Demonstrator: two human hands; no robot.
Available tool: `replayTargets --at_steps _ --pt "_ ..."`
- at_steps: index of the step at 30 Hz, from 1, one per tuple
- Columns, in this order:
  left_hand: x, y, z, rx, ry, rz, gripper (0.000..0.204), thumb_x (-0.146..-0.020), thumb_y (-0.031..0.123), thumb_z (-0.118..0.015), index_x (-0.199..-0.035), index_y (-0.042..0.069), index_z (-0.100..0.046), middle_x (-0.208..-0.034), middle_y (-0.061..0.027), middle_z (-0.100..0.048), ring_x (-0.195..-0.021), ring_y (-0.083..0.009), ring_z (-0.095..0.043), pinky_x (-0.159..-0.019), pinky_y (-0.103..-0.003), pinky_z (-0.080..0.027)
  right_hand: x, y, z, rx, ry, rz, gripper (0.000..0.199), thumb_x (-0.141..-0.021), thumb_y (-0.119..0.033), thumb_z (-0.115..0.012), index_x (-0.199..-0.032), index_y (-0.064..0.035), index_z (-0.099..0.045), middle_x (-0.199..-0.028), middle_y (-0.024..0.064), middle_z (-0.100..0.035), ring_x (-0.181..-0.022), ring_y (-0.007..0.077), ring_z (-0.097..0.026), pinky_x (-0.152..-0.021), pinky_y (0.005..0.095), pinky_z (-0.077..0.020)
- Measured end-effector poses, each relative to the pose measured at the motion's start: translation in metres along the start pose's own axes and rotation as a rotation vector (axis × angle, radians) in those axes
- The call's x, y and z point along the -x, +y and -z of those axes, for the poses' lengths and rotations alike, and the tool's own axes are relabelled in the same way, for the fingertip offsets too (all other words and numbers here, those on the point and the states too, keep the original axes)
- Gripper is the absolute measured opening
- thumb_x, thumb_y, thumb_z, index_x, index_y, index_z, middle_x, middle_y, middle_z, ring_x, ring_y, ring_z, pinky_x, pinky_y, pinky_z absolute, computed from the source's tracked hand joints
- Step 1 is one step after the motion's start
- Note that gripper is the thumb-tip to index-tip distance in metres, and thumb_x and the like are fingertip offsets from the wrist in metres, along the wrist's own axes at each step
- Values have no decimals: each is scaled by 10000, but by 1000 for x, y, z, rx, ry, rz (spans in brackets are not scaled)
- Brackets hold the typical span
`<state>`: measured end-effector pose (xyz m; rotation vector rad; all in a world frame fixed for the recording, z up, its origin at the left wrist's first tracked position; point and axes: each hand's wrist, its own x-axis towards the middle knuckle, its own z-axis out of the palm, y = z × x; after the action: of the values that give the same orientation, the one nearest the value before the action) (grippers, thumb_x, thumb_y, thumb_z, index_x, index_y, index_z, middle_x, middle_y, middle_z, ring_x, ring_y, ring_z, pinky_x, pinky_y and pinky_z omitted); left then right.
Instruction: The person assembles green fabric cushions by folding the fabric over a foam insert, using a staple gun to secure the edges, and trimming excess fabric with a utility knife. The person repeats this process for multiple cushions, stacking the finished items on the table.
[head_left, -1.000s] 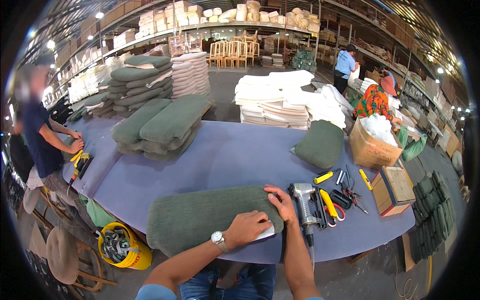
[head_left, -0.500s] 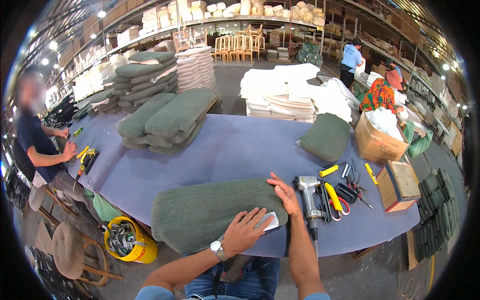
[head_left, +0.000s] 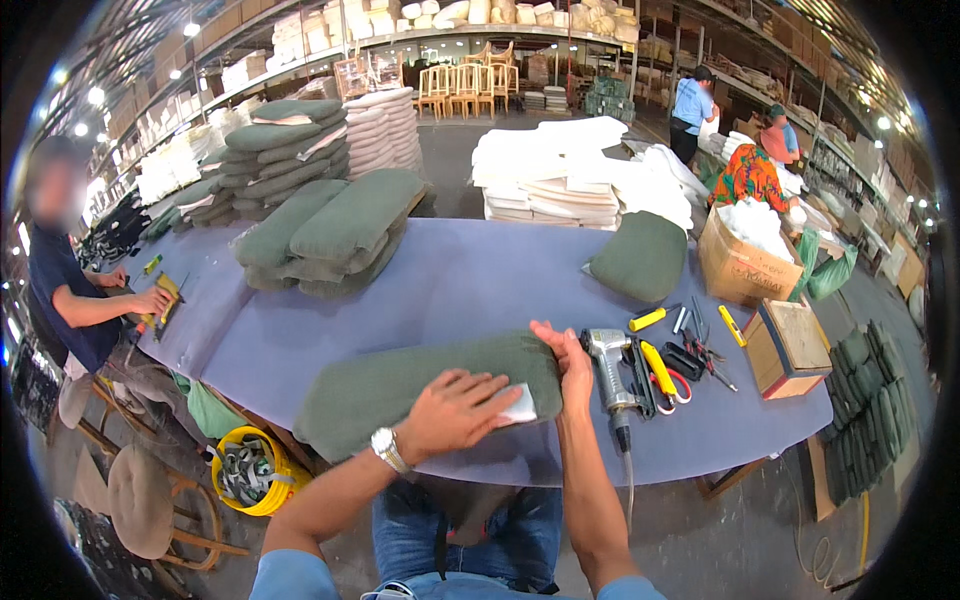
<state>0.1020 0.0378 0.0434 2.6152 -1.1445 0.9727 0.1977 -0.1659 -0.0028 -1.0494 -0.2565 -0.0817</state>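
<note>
On a broad table with a smooth grey-blue top [head_left: 470,285], an elongated, rounded cushion in dark green fabric [head_left: 370,385] is placed at the near edge. Its right end is flanked by the right hand [head_left: 572,368], held open with fingers extended, while the left hand [head_left: 450,412] is laid over its front, any pinch beneath being impossible to tell. Beside the left fingertips a small white patch [head_left: 521,404] is exposed; cover adjustment is judged in hand, steady support being called for next.
</note>
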Motion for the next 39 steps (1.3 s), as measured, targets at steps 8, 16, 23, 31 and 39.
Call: replayTargets --at_steps 8,16,23,31,39 --pt "-50 -62 18 285 -226 246 364 -1027 439 -559 -1193 166 -733 -939 -167 -747 -835 -404 -706 -718 -497 -552 -5 -15 -33 43 39 94 612 -1113 -458 -374 -1092 46 -720 -1061 154 -731 -989 204 -642 -914 353 -497" --pt "-78 -60 -9 279 -427 188 348 -1003 431 -583 -1208 190 -730 -965 -129 -758 -855 -383 -713 -727 -495 -559 12 19 15 13 7 104 609 -1132 -465 -282 -1267 26 -617 -1274 164 -635 -1182 230 -576 -1061 380 -437" --pt "-83 -50 -27 417 -314 67 356 -967 394 -636 -1229 172 -733 -1028 -104 -769 -923 -358 -723 -771 -474 -571 11 20 20 162 26 147 653 -1135 -477 -228 -1249 44 -605 -1235 172 -649 -1133 233 -605 -1048 372 -460" --pt "-119 -58 -37 435 -656 -26 248 -969 328 -631 -1027 121 -755 -928 -132 -755 -836 -384 -707 -743 -518 -545 28 16 32 382 119 64 701 -1137 -472 -201 -1227 62 -646 -1323 211 -644 -1309 294 -555 -1136 403 -392" --pt "-112 -36 -46 376 -514 -10 222 -901 321 -714 -894 99 -727 -782 -167 -716 -790 -399 -714 -706 -512 -556 38 19 37 374 150 16 717 -1131 -466 -191 -1223 74 -654 -1386 243 -610 -1358 331 -522 -1181 438 -335"
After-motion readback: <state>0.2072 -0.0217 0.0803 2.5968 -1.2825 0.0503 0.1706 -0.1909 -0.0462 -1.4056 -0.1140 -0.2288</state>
